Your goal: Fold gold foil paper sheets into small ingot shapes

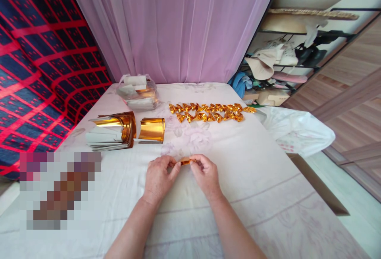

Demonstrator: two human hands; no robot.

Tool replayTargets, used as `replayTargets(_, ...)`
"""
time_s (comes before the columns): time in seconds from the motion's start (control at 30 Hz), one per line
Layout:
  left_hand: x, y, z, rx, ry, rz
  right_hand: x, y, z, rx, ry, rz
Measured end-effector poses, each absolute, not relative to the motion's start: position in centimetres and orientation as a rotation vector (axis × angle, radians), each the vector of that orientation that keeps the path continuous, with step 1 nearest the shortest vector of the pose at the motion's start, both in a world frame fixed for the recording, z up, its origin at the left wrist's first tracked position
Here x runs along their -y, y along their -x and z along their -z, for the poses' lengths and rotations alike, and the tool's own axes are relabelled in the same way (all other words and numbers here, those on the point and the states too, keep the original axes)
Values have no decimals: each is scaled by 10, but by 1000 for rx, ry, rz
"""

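Between my two hands is a small strip of folded gold foil paper (pixel 186 161). My left hand (pixel 160 175) pinches its left end with thumb and fingers, and my right hand (pixel 206 173) pinches the other end. Beyond my hands, two rows of folded gold foil pieces (pixel 208 112) lie across the table. To the left sits a thick stack of gold foil sheets (pixel 127 130) with pale backs, fanned and curled. Beside it is a smaller stack of gold sheets (pixel 151 129).
A clear plastic bag (pixel 138 94) with more sheets stands at the table's far left. A white plastic bag (pixel 300 128) lies past the right edge, near a shelf rack (pixel 285 68) with a cap and shoes. A pixelated patch (pixel 65 191) hides something at the left.
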State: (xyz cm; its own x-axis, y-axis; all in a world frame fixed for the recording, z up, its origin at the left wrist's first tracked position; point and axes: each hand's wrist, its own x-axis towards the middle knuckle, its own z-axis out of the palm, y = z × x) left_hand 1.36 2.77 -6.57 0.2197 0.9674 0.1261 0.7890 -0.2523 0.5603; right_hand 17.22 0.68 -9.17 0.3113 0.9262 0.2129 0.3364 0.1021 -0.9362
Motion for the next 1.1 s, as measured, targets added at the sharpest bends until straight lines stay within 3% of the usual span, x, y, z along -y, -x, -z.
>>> replayTargets(0.2,-24,-15,63,-1640,-2299,-505,-7,-173,94,1189,1422,-702)
replayTargets(0.6,-28,-12,72,-1660,-2245,-685,-10,-173,95,1287,1572,-579)
replayTargets(1.1,-26,-15,70,-1761,-2302,-554,-7,-172,87,1373,1544,-497)
